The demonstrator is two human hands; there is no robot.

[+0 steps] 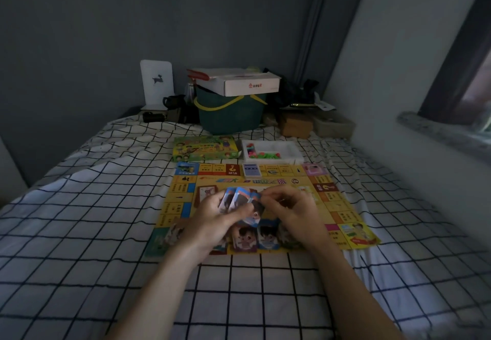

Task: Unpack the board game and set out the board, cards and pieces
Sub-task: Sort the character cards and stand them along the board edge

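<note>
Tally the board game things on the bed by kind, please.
Game board: 1
Green game box: 1
White tray of coloured pieces: 1
Card deck lying on the board: 1
Character cards set along the near edge: too blurred to count
Total counted: 4

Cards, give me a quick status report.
Left hand holds fanned cards; right hand pinches one. Board flat on bed, several cards laid along near edge. Nothing in the way.
</note>
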